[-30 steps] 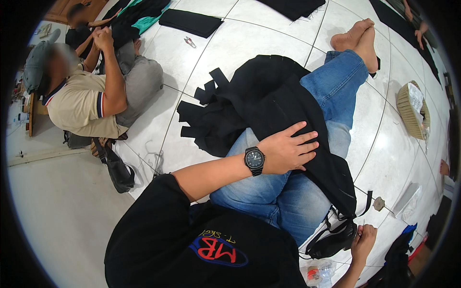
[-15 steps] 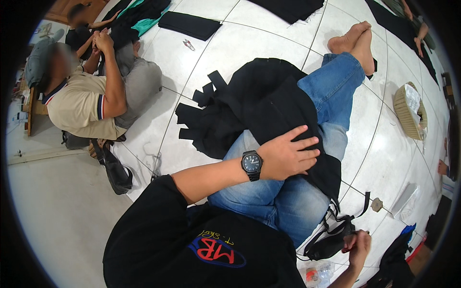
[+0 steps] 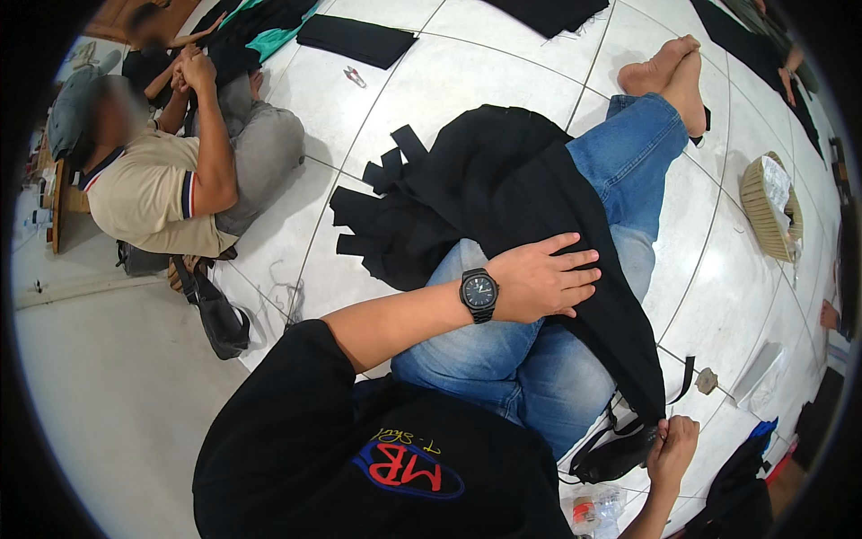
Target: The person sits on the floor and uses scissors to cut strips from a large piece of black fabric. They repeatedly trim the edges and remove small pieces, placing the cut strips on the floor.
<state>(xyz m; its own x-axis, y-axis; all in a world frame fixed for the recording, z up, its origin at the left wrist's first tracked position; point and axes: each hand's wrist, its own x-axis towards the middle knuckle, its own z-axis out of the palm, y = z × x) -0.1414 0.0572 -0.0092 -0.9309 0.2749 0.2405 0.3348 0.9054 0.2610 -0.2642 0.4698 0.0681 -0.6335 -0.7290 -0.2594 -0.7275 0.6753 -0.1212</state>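
Note:
A large piece of black cloth (image 3: 530, 171) spreads over my jeans-clad legs and onto the floor tiles, with several strap-like strips at its left side. My left hand (image 3: 543, 278) lies flat on it over my lap, fingers spread; a black watch (image 3: 479, 295) is on that wrist. At the lower right, my right hand (image 3: 673, 447) has its fingers closed at the cloth's narrow, taut end. Whether it holds anything besides the cloth is hidden. Just beside it lies a black bag (image 3: 611, 463) with straps.
Small red-handled snips (image 3: 355, 77) and folded black cloth (image 3: 355, 41) lie ahead on the tiles. A person in a beige shirt (image 3: 148, 193) sits at the left. To the right stand a wicker basket (image 3: 763, 216) and a plastic bottle (image 3: 597, 508) nearer me.
My right hand has moved slightly up and now grips the cloth's end; something reddish showed in it before. The cloth is stretched toward the lower right. My left hand stays on the cloth.

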